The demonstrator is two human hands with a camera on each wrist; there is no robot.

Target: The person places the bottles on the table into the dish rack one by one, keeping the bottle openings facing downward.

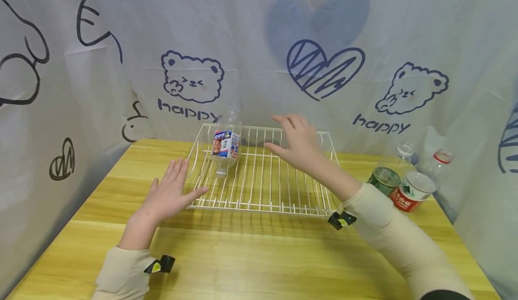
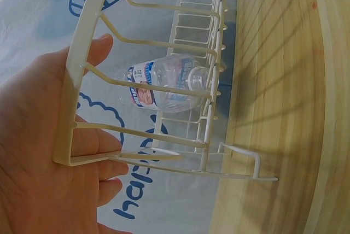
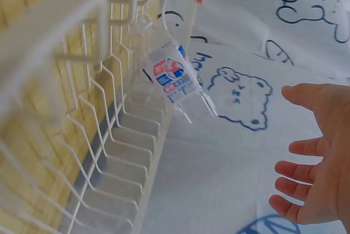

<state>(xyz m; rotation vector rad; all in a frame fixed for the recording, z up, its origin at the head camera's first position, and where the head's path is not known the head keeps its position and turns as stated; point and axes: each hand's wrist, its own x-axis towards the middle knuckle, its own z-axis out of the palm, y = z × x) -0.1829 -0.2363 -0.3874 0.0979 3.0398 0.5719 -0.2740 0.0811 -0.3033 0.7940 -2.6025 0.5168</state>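
Your left hand (image 1: 167, 196), fingers spread wide, is beside the left end of a white wire rack (image 1: 263, 207) on a wood-grain table (image 1: 243, 250). Your right hand (image 1: 299, 142), thumb and fingers apart, hovers over the rack. A clear bottle (image 1: 225, 145) rests in its left part. Pale, doodled cloth (image 1: 251, 21) hangs beyond.
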